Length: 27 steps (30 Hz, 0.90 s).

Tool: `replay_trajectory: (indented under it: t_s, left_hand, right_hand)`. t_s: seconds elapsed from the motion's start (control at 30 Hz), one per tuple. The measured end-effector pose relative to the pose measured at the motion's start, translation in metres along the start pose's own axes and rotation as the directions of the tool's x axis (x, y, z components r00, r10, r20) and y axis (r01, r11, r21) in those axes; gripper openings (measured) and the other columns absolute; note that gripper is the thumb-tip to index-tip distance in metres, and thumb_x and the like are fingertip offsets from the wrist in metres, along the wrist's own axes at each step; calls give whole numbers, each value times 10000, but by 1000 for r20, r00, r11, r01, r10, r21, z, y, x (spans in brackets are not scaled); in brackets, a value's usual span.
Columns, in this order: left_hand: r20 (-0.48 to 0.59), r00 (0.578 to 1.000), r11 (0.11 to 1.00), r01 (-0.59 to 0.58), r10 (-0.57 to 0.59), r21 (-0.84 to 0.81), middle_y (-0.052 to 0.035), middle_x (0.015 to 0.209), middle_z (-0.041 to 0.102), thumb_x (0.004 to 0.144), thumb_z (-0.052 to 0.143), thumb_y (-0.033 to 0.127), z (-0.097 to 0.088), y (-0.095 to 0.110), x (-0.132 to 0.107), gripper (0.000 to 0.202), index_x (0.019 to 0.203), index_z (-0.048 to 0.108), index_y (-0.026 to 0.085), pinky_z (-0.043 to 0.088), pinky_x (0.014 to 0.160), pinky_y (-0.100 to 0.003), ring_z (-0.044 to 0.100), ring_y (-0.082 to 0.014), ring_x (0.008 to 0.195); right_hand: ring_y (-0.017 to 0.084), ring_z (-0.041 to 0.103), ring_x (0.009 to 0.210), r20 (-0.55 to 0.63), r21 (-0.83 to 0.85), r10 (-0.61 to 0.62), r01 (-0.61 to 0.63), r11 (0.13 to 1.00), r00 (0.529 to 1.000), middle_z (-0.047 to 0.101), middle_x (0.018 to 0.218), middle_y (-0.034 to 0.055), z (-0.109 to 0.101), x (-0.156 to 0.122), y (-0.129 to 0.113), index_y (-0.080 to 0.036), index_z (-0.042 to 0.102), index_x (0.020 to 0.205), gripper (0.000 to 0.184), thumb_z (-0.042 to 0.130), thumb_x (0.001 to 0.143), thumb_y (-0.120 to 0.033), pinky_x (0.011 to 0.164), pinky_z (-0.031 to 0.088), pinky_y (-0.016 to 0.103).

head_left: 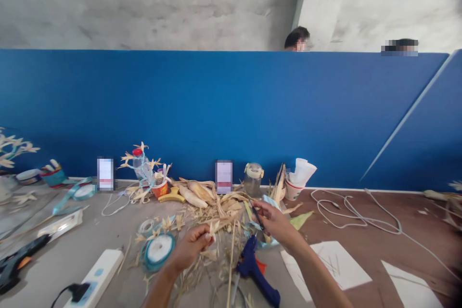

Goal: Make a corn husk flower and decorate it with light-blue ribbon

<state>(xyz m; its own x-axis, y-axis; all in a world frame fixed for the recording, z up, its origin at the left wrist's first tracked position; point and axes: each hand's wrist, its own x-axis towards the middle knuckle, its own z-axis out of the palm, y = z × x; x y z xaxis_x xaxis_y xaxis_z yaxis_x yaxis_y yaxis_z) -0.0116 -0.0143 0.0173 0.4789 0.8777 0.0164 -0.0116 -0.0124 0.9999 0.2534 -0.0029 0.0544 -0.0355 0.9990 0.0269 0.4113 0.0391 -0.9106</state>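
Note:
My left hand pinches a small pale flower that looks made of dried corn husk, between thumb and fingertips. To the right, my right hand is closed around a slim dark tool; whether it is tweezers or scissors I cannot tell. A pile of dried corn husks and scraps lies beyond both hands. Below my right hand rests a blue glue gun. Beside my left wrist is a spool of blue ribbon, with several husk flowers just behind it.
A white power strip and a black glue gun lie at left. Along the blue partition stand a phone, a jar, a paper cup and a bottle. White cables and paper sheets lie at right.

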Motion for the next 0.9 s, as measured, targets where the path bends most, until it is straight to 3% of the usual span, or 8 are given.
replay_trajectory:
  t_s: [0.1,0.17,0.3,0.43,0.57,0.63,0.77,0.9]
  left_hand:
    - [-26,999,998,-23,22,-54,50,567,393,752,569,522,-1,-4,1,385,658,492,156,211,514,-231,302,-78,524]
    - [-35,999,994,-39,36,-102,47,563,401,761,565,511,-2,-7,1,373,679,518,150,203,509,-232,305,-76,518]
    - [-44,998,986,-49,42,-161,45,545,402,770,564,497,-3,-10,1,360,709,551,142,195,501,-232,308,-76,510]
    - [-69,997,987,-43,33,-154,45,531,395,779,554,495,-3,-9,0,360,708,554,142,183,492,-233,306,-77,505]
    - [-91,994,992,-63,53,-109,46,528,389,777,542,515,-3,-7,0,380,682,546,147,205,501,-235,308,-81,508]
    - [-102,993,996,-69,62,-65,44,534,395,774,530,537,-2,-5,0,401,672,541,149,220,511,-238,308,-83,512]
    - [-78,995,998,-54,55,25,45,555,387,760,501,590,-2,-3,-2,449,665,522,152,219,517,-244,296,-85,519]
    - [-37,997,991,-61,66,123,41,579,384,785,454,593,-4,-5,-3,458,651,493,158,232,533,-247,301,-90,537]
  right_hand:
    - [164,556,647,-226,-90,-106,88,992,968,649,871,57,0,1,-1,-163,595,1080,441,544,668,-312,630,443,288]
    - [153,537,616,-293,-29,-128,125,992,947,646,907,69,2,5,-3,-155,570,1125,473,549,684,-327,611,438,290]
    - [119,488,548,-222,317,-72,142,938,972,637,803,44,1,12,-10,-155,567,1121,497,603,694,-408,485,379,232]
    - [80,414,505,-179,518,-54,141,844,982,631,793,33,-10,9,-24,-171,552,1141,546,656,684,-453,438,317,203]
    - [74,402,489,93,491,-63,9,871,994,629,785,21,-9,-13,-35,-195,554,1145,518,659,698,-435,430,302,200]
    - [105,479,585,245,423,-49,-61,904,968,614,715,7,0,-28,-34,-186,589,1099,451,661,700,-384,497,337,203]
    - [88,458,550,436,317,-32,-119,941,900,562,627,-32,14,-49,-26,-173,629,1017,317,597,718,-273,522,325,196]
    - [79,453,509,543,181,4,-122,976,840,571,595,-39,3,-57,-24,-178,646,964,308,493,698,-150,499,311,178]
